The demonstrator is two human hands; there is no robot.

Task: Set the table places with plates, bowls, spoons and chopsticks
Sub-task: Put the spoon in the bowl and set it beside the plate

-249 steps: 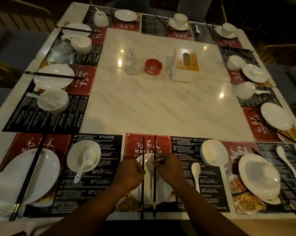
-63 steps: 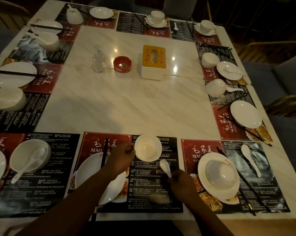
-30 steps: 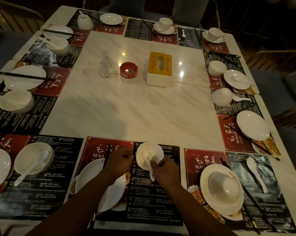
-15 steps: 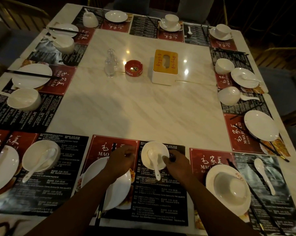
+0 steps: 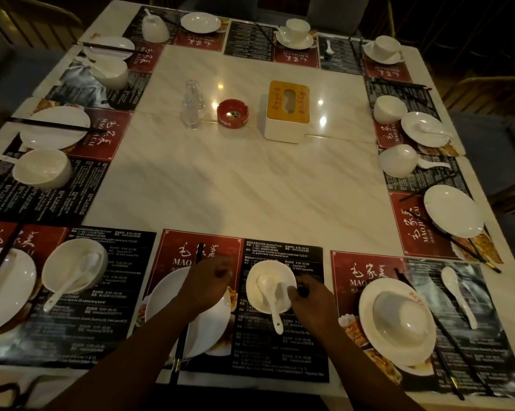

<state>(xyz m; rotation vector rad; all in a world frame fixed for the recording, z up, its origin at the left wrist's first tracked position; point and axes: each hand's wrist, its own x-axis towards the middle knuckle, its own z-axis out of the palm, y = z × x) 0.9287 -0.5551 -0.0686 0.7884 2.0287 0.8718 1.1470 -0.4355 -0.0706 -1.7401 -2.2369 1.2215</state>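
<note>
We note the left hand (image 5: pixel 210 281) over the plate (image 5: pixel 161 304), grip loosely curled, empty. The right hand (image 5: pixel 309 298) sits at the rim of the bowl (image 5: pixel 262 268), fingers curled; we cannot tell its grip.

1. A pale, cream-veined marble table (image 5: pixel 250 188) fills the view.
2. Red-and-black printed paper placemats (image 5: pixel 173 250) lie edge to edge round its border.
3. Near the middle stand three things in a row: a clear glass bottle (image 5: pixel 193 105), a round red ashtray (image 5: pixel 232 112) and a white tissue box with a yellow slotted lid (image 5: pixel 287 111).
</note>
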